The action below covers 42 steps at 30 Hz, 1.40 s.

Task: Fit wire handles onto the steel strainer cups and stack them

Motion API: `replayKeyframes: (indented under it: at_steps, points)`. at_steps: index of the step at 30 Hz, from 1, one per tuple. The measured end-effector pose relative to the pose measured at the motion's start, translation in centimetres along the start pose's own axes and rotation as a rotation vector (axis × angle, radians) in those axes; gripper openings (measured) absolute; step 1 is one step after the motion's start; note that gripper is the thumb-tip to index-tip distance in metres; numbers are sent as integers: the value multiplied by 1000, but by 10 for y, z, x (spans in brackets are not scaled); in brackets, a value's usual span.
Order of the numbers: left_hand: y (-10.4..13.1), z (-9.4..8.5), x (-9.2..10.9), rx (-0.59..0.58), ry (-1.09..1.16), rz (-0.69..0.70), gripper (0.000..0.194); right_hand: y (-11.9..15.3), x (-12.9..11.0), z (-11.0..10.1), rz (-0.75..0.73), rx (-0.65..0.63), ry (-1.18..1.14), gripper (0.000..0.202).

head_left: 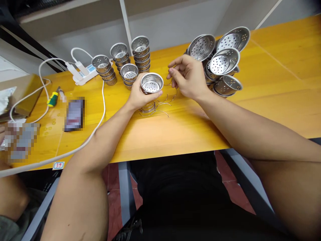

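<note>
My left hand (pixel 140 95) is wrapped round a small perforated metal cup (pixel 151 83), its open top facing up. Below that cup, thin curved wires (pixel 162 104) lie on the yellow table, some bunched under my left hand. To the right of the cup, my right hand (pixel 184 74) is raised with thumb and fingertips pinched on a thin wire (pixel 173 85) that hangs near them. Larger perforated metal cups (pixel 224 62) stand in stacks just beyond and right of my right hand.
Stacks of small metal cups (pixel 141 53) stand at the back of the table (pixel 276 87). Left are a power strip (pixel 85 75), a white cable (pixel 104 100), a yellow-green tool (pixel 52 99) and a blurred phone (pixel 74 114). Another person's hand shows at the far left edge.
</note>
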<state>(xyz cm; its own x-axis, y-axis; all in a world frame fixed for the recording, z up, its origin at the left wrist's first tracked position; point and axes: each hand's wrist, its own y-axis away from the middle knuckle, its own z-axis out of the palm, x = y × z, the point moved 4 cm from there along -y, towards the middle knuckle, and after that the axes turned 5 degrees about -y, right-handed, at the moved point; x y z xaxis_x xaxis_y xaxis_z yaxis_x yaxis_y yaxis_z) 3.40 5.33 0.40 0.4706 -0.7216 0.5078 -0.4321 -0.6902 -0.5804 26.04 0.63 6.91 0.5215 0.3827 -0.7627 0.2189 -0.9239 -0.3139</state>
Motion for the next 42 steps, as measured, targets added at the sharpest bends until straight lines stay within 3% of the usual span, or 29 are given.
replayKeyframes:
  at_steps: [4,7,13,15,18,21,24,32,36,42]
  points:
    - [5,2,29,-165,125,74,96,-2,-1,5,18,52,-129,91]
    - [7,3,40,-247,191,40,90,-4,0,7,-9,42,-201,96]
    - [3,0,45,-163,191,27,87,-7,8,14,-57,-31,-107,99]
    - [3,2,42,-142,218,58,90,-10,14,17,-67,-5,-142,94]
    - [3,9,30,-136,259,94,95,-17,24,16,-96,135,-358,92]
    - [3,15,16,-129,259,111,104,-21,30,3,-133,321,-552,86]
    - [2,18,3,-101,216,137,106,-22,28,-11,-147,410,-590,74]
    - [-3,25,-21,0,202,194,105,-14,18,-1,-134,317,-543,65]
    - [-3,23,-22,34,193,192,98,-15,22,2,-203,245,-425,60]
    - [-2,15,-20,63,156,145,102,-16,26,8,-267,203,-398,65]
